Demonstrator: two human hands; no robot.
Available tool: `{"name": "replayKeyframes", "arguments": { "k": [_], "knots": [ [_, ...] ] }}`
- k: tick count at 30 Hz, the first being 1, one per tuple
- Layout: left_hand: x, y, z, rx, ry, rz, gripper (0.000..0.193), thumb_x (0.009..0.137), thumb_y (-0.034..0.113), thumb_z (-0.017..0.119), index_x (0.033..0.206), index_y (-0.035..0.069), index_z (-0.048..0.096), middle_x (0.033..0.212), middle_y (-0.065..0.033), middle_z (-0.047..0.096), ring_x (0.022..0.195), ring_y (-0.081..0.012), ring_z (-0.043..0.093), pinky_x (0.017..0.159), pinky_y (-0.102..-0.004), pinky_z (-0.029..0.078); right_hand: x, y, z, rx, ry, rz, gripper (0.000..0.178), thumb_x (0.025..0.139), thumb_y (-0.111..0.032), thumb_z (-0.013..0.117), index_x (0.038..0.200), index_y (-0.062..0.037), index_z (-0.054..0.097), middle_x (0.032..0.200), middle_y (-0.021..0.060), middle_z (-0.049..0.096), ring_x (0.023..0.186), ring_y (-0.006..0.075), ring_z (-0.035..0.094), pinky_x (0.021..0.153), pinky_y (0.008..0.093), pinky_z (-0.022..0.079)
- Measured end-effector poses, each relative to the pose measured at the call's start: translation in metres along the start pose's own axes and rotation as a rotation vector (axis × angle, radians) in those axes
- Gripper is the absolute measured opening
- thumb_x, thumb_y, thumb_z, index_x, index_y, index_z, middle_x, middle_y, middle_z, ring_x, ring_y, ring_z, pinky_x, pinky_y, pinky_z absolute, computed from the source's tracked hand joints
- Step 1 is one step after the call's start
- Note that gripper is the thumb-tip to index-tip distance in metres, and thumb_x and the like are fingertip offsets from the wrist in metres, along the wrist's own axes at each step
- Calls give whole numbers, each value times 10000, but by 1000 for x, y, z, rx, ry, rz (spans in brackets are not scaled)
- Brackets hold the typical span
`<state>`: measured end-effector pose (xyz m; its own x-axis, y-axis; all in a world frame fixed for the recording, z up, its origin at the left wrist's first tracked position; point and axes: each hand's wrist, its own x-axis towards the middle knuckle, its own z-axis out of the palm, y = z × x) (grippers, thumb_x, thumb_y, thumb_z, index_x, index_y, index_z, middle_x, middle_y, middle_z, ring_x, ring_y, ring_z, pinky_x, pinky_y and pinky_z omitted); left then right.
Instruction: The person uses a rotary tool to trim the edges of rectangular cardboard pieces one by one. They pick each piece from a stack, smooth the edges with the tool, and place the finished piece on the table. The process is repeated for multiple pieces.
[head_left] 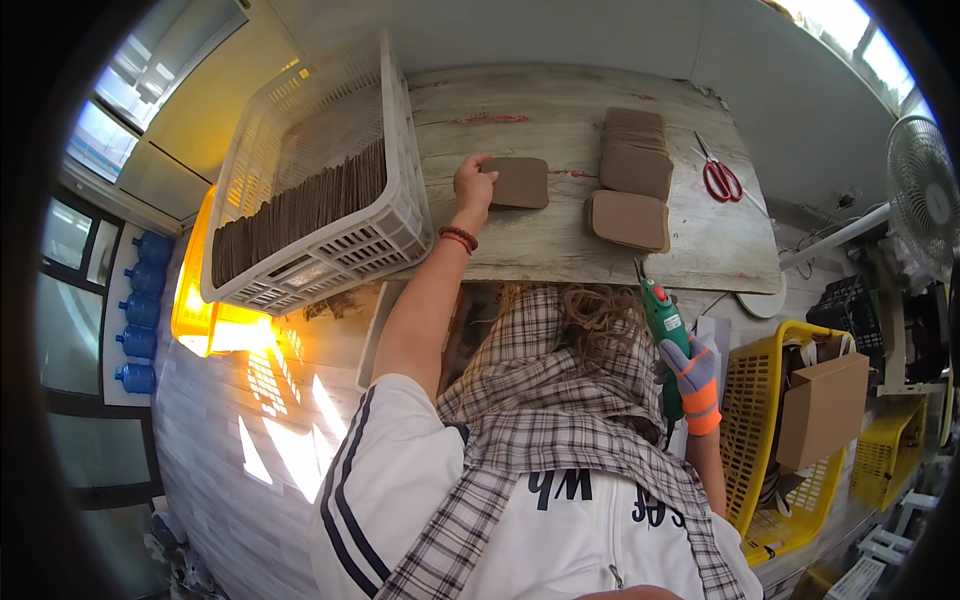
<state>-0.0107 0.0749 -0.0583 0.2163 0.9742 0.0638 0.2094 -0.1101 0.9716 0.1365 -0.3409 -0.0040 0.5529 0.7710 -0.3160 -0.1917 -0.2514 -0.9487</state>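
My bare left hand (475, 187) reaches onto the table, its fingers curled at the left edge of a small stack of brown rounded-rectangle pads (521, 184). The thumb side touches the stack; the fingertips are partly hidden. My right hand (692, 372) wears a grey and orange glove and is closed around a green handheld power tool (663, 322) with a red switch and a thin metal tip. That tip points up near the table's front edge, below another stack of brown pads (628, 220). Behind it, more brown pads (636, 150) lie fanned out in a row.
Red-handled scissors (722, 181) lie on the worn table (480, 105) at the right. A white plastic crate (407, 190) on the left holds many upright brown pads. Yellow crates (742, 450) stand at the lower right beside a white fan (922, 195). Tan cords (600, 310) hang over my lap.
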Motion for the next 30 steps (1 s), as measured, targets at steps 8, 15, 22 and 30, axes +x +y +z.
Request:
{"name": "replayKeyframes", "arguments": {
  "k": [8,15,22,30],
  "knots": [
    [-67,45,73,585,-281,784,477,863,267,594,1267,34,494,1380,-188,380,1349,-365,213,1083,-519,193,2,19,-11,-32,82,-4,276,833,-186,689,1003,2,581,679,30,603,506,91,552,445,231,437],
    [-82,44,95,823,-401,923,537,866,354,570,1292,42,477,1401,-181,365,1368,-344,191,1105,-516,143,-2,38,-18,-60,116,-40,260,835,-176,683,1000,11,606,722,31,626,543,76,549,480,227,435],
    [-102,53,99,745,-483,866,609,819,371,617,1285,6,474,1391,-196,367,1371,-353,170,1115,-530,104,11,50,-25,-162,125,-148,254,852,-197,656,983,11,592,683,52,614,523,118,566,466,242,446],
    [-99,69,103,331,-364,893,505,571,216,808,925,67,480,1182,-152,437,1308,-382,235,1043,-534,215,5,37,-15,-159,118,-132,269,868,-241,631,940,12,574,596,70,580,467,151,556,424,267,449]
  ]
}}
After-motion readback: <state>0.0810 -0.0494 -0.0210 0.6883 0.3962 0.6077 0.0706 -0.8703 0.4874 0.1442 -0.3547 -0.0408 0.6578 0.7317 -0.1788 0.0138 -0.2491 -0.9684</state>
